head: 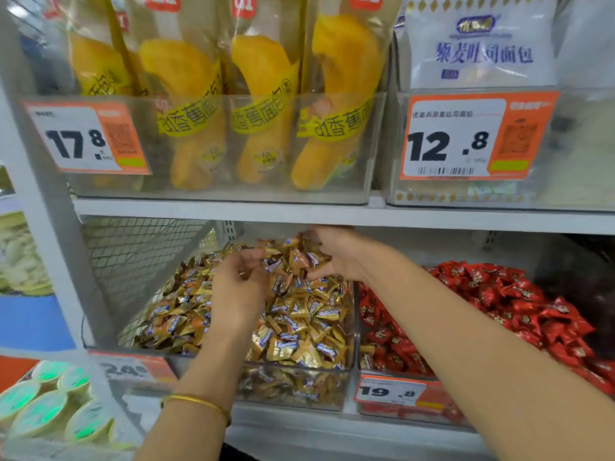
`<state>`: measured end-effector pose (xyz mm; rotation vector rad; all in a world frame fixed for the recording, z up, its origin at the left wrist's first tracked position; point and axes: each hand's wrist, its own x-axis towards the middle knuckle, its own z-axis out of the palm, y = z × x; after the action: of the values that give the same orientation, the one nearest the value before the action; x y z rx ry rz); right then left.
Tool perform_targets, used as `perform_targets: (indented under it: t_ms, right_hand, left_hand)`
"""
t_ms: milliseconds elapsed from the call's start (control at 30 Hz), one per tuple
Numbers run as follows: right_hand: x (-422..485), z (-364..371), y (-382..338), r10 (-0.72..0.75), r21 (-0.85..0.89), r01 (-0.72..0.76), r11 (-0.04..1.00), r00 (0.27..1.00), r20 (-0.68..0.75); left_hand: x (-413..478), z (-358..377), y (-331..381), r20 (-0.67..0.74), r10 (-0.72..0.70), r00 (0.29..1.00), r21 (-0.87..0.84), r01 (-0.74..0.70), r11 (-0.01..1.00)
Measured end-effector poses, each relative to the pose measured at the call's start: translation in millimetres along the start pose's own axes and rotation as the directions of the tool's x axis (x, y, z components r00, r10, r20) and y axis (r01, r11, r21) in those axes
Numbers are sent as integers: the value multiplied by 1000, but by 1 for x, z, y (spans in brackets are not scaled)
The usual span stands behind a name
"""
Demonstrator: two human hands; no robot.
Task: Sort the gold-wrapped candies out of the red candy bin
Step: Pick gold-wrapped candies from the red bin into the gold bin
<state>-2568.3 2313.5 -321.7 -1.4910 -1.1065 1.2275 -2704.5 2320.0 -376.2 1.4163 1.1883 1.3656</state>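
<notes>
Both grips sit over the gold heap, not in the red candy bin (416, 414). Our left hand (238, 289) hangs back-up over the pile, fingers curled down into the wrappers. Our right hand (337, 254) is cupped further back, just under the shelf edge (432, 221), palm turned toward the left hand. We cannot tell if either one pinches a candy, because the fingertips are buried or blurred among wrappers.

The gold-wrapped candies (299, 327) lie under and between both hands, heaped in the clear bin (293, 385). We read the facing, cupped pose as corralling: two hands closing on the heap keep loose pieces from sliding off it.

The red candy bin is right of the right hand, under that forearm, side by side with the clear bin. Red candies (499, 294) fill it. A couple of stray gold wrappers (366, 359) show in its front-left corner, below the right wrist and nearer us, so we judge the sorting unfinished. The next reach likely goes there. The risk is flicking gold pieces back over the shared wall. A bangle (196, 402) sits on the left wrist, apart from the pile.
</notes>
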Motion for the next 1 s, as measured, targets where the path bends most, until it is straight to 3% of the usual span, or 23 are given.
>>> perform_targets:
  t_ms: [133,300,367,467,567,633,700,767,833,867,1000]
  right_hand:
    - [-14,-25,7,-7,7,6,1000,999,32]
    - [-33,-63,30,-114,225,133,965,989,-96]
    - [-43,-85,38,-139,239,179,954,975,-176]
    - [-50,-116,56,-82,93,103,990,975,-205]
    - [-45,-127,81,-24,-77,20,997,998,-56]
    - [-33,-123,95,-41,-245,56,968,997,63]
    - [-19,-114,107,-78,-500,156,852,982,173]
    - [-7,-107,116,-63,-738,249,627,960,271]
    - [-2,-105,120,-62,-835,306,457,948,314]
    - [-1,-106,119,-88,-833,308,459,949,303]
    - [2,-121,109,-165,-742,226,631,974,156]
  left_hand:
    - [-6,12,2,57,105,993,98,-110,989]
    - [-16,46,3,206,286,936,274,-336,901]
    - [-16,61,4,272,350,896,334,-429,839]
    - [-14,81,8,378,391,839,377,-526,763]
    - [-10,99,9,461,389,797,398,-578,713]
    - [-7,106,5,479,353,804,380,-552,742]
    - [-5,109,2,456,307,835,330,-479,813]
    - [-5,109,1,429,283,858,279,-424,861]
    - [-6,111,2,413,274,868,242,-395,887]
    - [-6,112,4,405,269,874,222,-380,898]
    - [-5,114,6,398,261,880,209,-364,908]
